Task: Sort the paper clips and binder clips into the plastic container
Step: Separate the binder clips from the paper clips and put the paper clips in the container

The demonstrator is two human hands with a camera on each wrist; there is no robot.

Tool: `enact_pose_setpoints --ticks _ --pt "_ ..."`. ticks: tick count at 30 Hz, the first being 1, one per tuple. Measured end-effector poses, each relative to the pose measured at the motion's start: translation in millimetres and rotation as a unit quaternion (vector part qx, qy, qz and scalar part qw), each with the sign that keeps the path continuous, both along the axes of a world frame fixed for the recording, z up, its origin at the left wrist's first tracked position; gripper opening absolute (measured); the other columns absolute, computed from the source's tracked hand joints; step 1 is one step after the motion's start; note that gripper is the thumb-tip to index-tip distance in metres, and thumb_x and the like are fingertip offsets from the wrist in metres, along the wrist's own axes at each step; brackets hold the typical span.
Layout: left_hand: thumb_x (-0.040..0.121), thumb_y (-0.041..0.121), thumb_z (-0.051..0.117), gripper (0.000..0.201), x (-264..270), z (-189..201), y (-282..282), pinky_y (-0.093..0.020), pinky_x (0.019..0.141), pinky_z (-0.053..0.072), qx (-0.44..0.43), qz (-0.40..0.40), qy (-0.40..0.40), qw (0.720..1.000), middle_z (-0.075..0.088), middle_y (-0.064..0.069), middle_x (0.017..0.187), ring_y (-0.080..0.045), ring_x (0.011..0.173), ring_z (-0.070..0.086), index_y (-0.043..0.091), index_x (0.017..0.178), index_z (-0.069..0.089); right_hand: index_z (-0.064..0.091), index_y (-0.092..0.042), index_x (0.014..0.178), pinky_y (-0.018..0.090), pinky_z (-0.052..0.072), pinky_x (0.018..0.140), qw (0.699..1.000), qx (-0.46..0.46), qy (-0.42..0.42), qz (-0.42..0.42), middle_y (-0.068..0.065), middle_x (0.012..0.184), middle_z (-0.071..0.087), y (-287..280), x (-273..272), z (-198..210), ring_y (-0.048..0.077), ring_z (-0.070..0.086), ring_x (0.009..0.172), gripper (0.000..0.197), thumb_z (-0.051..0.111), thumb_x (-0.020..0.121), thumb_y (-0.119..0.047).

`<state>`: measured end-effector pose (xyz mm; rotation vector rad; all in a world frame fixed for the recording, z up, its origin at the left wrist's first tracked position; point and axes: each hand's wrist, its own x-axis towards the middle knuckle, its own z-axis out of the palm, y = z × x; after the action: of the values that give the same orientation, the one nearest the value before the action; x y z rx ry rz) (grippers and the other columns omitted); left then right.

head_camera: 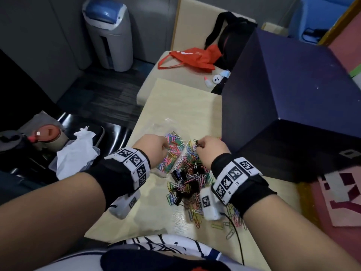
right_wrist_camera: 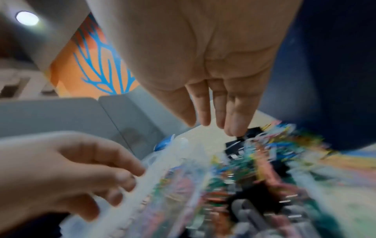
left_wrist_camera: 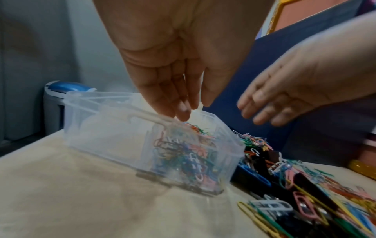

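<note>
We sort at a pale wooden table [head_camera: 187, 106].
Our left hand [head_camera: 152, 146] pinches the clear plastic container [left_wrist_camera: 114, 128]; our right hand [head_camera: 212, 146] pinches a black binder clip [head_camera: 197, 143]; grey bin [head_camera: 109, 34] far left.

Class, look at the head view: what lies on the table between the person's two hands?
Between the left hand and right hand sits the clear plastic container, part-filled with coloured paper clips; the head view shows it.

multicoloured paper clips [head_camera: 173, 151], black binder clips [head_camera: 179, 176], seemingly clear plastic container [left_wrist_camera: 105, 128]

One plastic container [left_wrist_camera: 105, 132], two hands, and paper clips [head_camera: 197, 210] and binder clips [head_camera: 176, 176] too many to count.
</note>
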<state>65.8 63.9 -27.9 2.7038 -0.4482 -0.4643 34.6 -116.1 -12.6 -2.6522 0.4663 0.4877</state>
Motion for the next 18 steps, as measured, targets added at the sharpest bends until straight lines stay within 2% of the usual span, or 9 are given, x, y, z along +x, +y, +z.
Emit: enact_pose_setpoints --ticks 2,3,5,7,9,11,14,16,18 --pt "0.090 0.020 0.051 0.026 -3 0 -4 -0.032 0.085 0.051 -0.002 -0.020 -0.008 1.000 0.068 -0.002 0.108 -0.021 0.099 0.062 0.021 0.110 0.067 0.052 -0.012 0.131 0.036 0.048 0.098 0.996 -0.069 0.052 0.012 0.010 0.132 0.056 -12 -11 -7 0.028 0.057 0.116 0.041 0.045 0.091 -0.008" --pt "0.090 0.019 0.050 0.026 -4 0 -7 -0.032 0.085 0.051 -0.004 -0.035 -0.009 0.999 0.067 -0.002 0.109 -0.021 0.098 0.062 0.022 0.109 0.067 0.047 -0.012 0.136 0.038 0.045 0.102 0.994 -0.076 0.073 0.023 0.012 0.139 0.048 -16 -19 -12 0.030 0.053 0.122 0.050 0.042 0.087 -0.001" --pt "0.089 0.020 0.048 0.026 -9 -1 -15 -0.033 0.087 0.049 -0.004 -0.083 -0.015 0.996 0.064 -0.001 0.110 -0.021 0.102 0.059 0.022 0.108 0.065 0.028 -0.015 0.149 0.038 0.033 0.113 0.991 -0.067 0.095 0.064 0.009 0.157 0.022 -24 -37 -23 0.030 0.036 0.137 0.071 0.037 0.082 0.008" --pt "0.091 0.022 0.047 0.027 -16 -3 -25 -0.034 0.091 0.047 0.006 -0.146 -0.014 0.989 0.059 0.000 0.114 -0.020 0.107 0.056 0.023 0.113 0.063 0.013 -0.019 0.153 0.037 0.022 0.118 0.988 -0.061 0.105 0.099 0.002 0.162 0.000 -29 -56 -31 0.027 0.019 0.145 0.083 0.035 0.079 0.011" --pt "0.092 0.022 0.047 0.031 -26 -5 -35 -0.036 0.093 0.046 0.029 -0.210 -0.020 0.977 0.055 -0.001 0.117 -0.022 0.112 0.053 0.023 0.119 0.061 0.009 -0.020 0.154 0.041 0.022 0.118 0.985 -0.070 0.117 0.108 -0.002 0.161 -0.008 -33 -68 -39 0.025 0.011 0.147 0.087 0.037 0.077 0.011" --pt "0.091 0.022 0.046 0.036 -36 -8 -45 -0.040 0.094 0.046 0.058 -0.275 -0.049 0.959 0.054 -0.003 0.122 -0.024 0.116 0.051 0.022 0.125 0.057 0.012 -0.020 0.153 0.044 0.024 0.116 0.984 -0.078 0.120 0.103 -0.002 0.161 -0.004 -35 -77 -45 0.027 0.012 0.146 0.081 0.041 0.081 0.005" --pt "0.090 0.027 0.049 0.045 -50 -14 -57 -0.046 0.103 0.038 0.114 -0.340 -0.072 0.931 0.043 0.001 0.140 -0.024 0.129 0.041 0.026 0.136 0.047 0.023 -0.018 0.149 0.041 0.029 0.113 0.983 -0.088 0.127 0.096 0.003 0.156 0.017 -36 -85 -45 0.031 0.027 0.138 0.067 0.045 0.086 -0.005" --pt "0.090 0.030 0.051 0.049 -55 -19 -62 -0.047 0.105 0.033 0.153 -0.347 -0.064 0.923 0.036 0.003 0.147 -0.022 0.133 0.037 0.027 0.139 0.043 0.032 -0.019 0.144 0.042 0.036 0.107 0.982 -0.096 0.143 0.081 0.006 0.146 0.032 -38 -88 -40 0.031 0.036 0.131 0.059 0.045 0.087 -0.010" --pt "0.089 0.030 0.051 0.047 -58 -23 -63 -0.047 0.104 0.034 0.170 -0.337 -0.066 0.924 0.040 0.002 0.143 -0.022 0.129 0.040 0.026 0.136 0.046 0.040 -0.019 0.138 0.044 0.041 0.101 0.978 -0.113 0.165 0.064 0.007 0.136 0.040 -42 -88 -35 0.031 0.043 0.126 0.052 0.044 0.087 -0.012"
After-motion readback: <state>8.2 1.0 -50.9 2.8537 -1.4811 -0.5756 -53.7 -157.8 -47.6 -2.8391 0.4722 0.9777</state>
